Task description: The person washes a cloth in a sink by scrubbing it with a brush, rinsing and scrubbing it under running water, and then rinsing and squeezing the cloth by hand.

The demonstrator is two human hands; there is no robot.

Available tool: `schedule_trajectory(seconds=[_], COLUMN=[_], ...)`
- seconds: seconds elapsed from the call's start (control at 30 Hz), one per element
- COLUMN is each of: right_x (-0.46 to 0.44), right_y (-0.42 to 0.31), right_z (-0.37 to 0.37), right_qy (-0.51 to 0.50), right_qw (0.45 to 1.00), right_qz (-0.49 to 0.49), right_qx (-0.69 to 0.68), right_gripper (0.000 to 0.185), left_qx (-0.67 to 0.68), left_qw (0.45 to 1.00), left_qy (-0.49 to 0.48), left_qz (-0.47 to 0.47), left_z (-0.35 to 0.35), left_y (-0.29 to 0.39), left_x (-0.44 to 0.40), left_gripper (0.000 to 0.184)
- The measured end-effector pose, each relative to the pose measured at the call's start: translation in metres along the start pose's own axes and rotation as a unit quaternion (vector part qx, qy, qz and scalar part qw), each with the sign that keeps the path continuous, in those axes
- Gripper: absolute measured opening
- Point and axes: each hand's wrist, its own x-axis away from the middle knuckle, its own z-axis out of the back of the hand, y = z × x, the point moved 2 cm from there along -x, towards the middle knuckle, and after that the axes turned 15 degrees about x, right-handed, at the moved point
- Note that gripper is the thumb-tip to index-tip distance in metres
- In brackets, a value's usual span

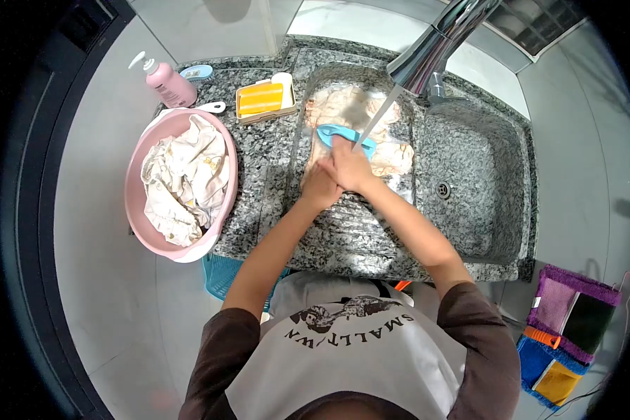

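Observation:
A wet, cream-coloured garment lies spread on the sloped granite washboard. My right hand is closed on a light-blue scrub brush, which rests against the cloth. Close beside it, touching or overlapping the right hand, my left hand grips the lower left part of the garment; its fingertips are partly hidden. A stream of water runs from the chrome faucet down onto the brush and the right hand.
Left of the washboard stands a pink basin with crumpled white clothes. Behind it are a pink pump bottle and a soap box with yellow soap bars. At right is a granite basin; colourful mats hang lower right.

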Motion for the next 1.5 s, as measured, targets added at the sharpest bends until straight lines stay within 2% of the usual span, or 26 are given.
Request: schedule_trajectory(seconds=[0.03,0.1,0.17,0.23,0.3,0.37,0.4,0.43,0.5,0.53,0.57,0.63,0.67,0.7,0.8,0.83,0.9,0.97,1.03,1.1,1.17,1.2,1.23,1.3,1.33,1.5], right_x=[-0.001,-0.005,-0.001,0.004,0.001,-0.004,0.002,0.003,0.005,0.003,0.003,0.007,0.008,0.004,-0.006,-0.005,-0.006,-0.022,-0.033,-0.037,-0.046,-0.056,-0.057,-0.062,-0.065,-0.067], right_y=[0.003,0.017,0.015,0.002,0.01,0.018,0.006,0.006,0.001,0.01,0.009,0.003,0.005,0.012,0.023,0.018,0.013,0.025,0.032,0.026,0.021,0.029,0.033,0.043,0.044,0.043], right_z=[0.004,0.013,0.006,-0.016,-0.008,-0.001,0.013,0.006,0.007,0.019,0.017,0.009,-0.02,-0.016,0.011,0.008,0.002,-0.002,0.003,-0.001,-0.022,-0.036,-0.025,-0.008,-0.012,-0.013], right_qy=[0.001,-0.076,-0.112,0.11,0.087,-0.007,-0.065,-0.064,0.099,-0.035,-0.035,0.0,0.182,0.183,-0.07,-0.072,-0.032,-0.019,-0.018,-0.004,0.091,0.181,0.179,0.076,0.149,0.093], right_qw=[1.0,0.991,0.991,0.991,0.995,0.996,0.995,0.994,0.995,0.993,0.993,0.999,0.981,0.981,0.995,0.995,0.999,1.0,0.992,0.992,0.995,0.981,0.981,0.988,0.981,0.991], right_qz=[-0.001,-0.098,-0.068,0.064,0.041,-0.084,-0.08,-0.082,0.02,-0.08,-0.08,-0.039,0.064,0.063,-0.075,-0.075,0.006,-0.021,-0.121,-0.118,0.026,0.042,0.046,0.118,0.122,0.086], right_qx=[0.0,-0.039,-0.012,0.033,-0.011,-0.038,-0.014,-0.016,-0.019,-0.074,-0.075,-0.026,0.001,0.002,-0.004,-0.005,0.019,0.005,0.04,0.046,0.038,0.062,0.062,-0.057,-0.022,-0.051], right_gripper=[0.072,0.072,0.073,0.07,0.068,0.065,0.063,0.063,0.059,0.055,0.055,0.056,0.06,0.06,0.063,0.063,0.069,0.068,0.067,0.064,0.064,0.058,0.058,0.048,0.043,0.048], left_qx=[-0.001,-0.029,-0.06,-0.089,-0.093,-0.083,-0.071,-0.073,-0.055,-0.055,-0.037,-0.02,-0.038,-0.054,-0.048,-0.048,-0.066,-0.066,-0.066,-0.053,-0.066,-0.077,-0.075,-0.061,-0.062,-0.057], left_qw=[1.0,0.996,0.996,0.995,0.992,0.993,0.993,0.993,0.992,0.992,0.995,0.998,0.996,0.993,0.997,0.998,0.995,0.995,0.995,0.995,0.993,0.991,0.991,0.99,0.989,0.992], left_qy=[-0.001,0.066,0.043,0.02,0.032,0.028,0.024,0.023,0.048,0.047,0.035,0.021,0.037,0.053,0.021,0.019,0.049,0.045,0.044,0.052,0.063,0.071,0.074,0.091,0.093,0.087], left_qz=[-0.001,-0.055,-0.051,-0.049,-0.075,-0.082,-0.088,-0.089,-0.106,-0.106,-0.08,-0.054,-0.07,-0.086,-0.048,-0.047,-0.059,-0.064,-0.067,-0.063,-0.076,-0.086,-0.083,-0.093,-0.092,-0.066], left_z=[-0.004,-0.004,0.0,0.002,0.004,0.008,0.009,0.009,0.011,0.012,0.013,0.012,0.01,0.008,0.008,0.007,0.006,0.006,0.005,0.007,0.006,0.003,0.002,0.004,0.005,0.003], left_y=[-0.004,-0.006,-0.002,0.0,-0.002,-0.002,-0.002,-0.004,-0.002,-0.001,-0.001,-0.001,-0.003,-0.003,-0.003,-0.003,-0.002,-0.004,-0.003,-0.002,-0.005,-0.004,-0.004,-0.003,-0.002,-0.001], left_x=[0.0,0.001,0.006,0.008,0.011,0.016,0.02,0.022,0.025,0.026,0.025,0.026,0.025,0.024,0.021,0.024,0.022,0.021,0.021,0.022,0.02,0.023,0.024,0.022,0.023,0.026], left_gripper=[0.037,0.034,0.034,0.034,0.033,0.033,0.032,0.032,0.03,0.03,0.028,0.026,0.026,0.025,0.023,0.023,0.022,0.022,0.021,0.021,0.021,0.021,0.021,0.022,0.022,0.022])
